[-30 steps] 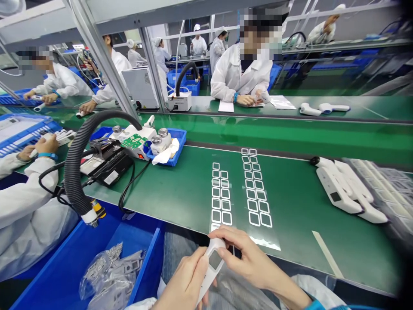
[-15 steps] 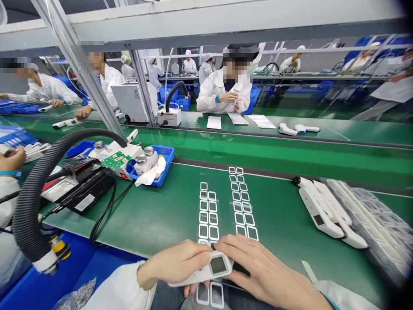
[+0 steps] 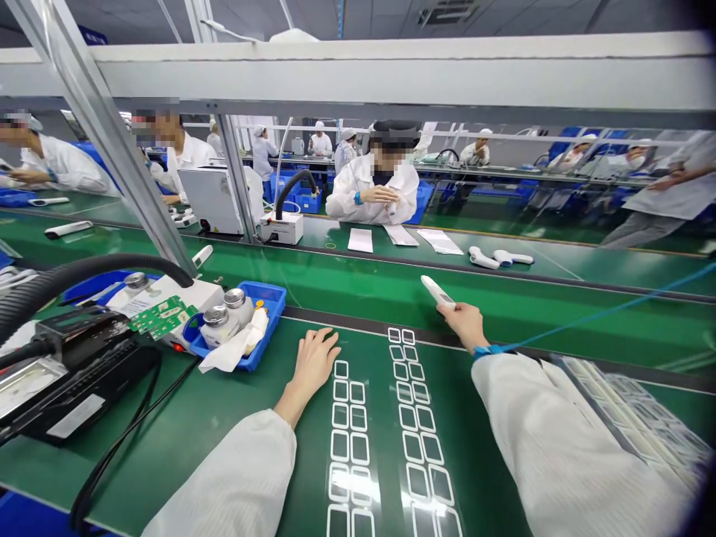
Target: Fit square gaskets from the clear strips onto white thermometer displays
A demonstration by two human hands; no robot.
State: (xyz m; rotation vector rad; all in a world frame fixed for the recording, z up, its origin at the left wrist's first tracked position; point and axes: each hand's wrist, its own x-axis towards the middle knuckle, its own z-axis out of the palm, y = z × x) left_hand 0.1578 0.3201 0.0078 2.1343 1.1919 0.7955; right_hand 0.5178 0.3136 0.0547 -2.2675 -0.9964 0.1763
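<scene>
My right hand (image 3: 465, 326) reaches out to the far side of the green bench and grips one end of a slim white handheld device (image 3: 437, 291), whose other end points up and to the left over the green belt. My left hand (image 3: 313, 362) holds nothing; its fingers are apart, low over the bench or resting on it. Just right of it lies a clear sheet of white-edged square frames (image 3: 340, 414). A second such sheet (image 3: 408, 416) runs beside it, between my two arms.
A blue tray (image 3: 267, 339) with metal-topped bottles stands on the left, near a green circuit board (image 3: 163, 318) and a black box (image 3: 83, 388) with cables. Stacked frame sheets (image 3: 643, 403) lie right of my sleeve. Across the belt (image 3: 335, 287) sits a co-worker (image 3: 374, 186).
Both hands were together on the white device near my lap. My right hand has carried it forward to the belt; my left hand has let go and moved forward. The view has tilted up.
</scene>
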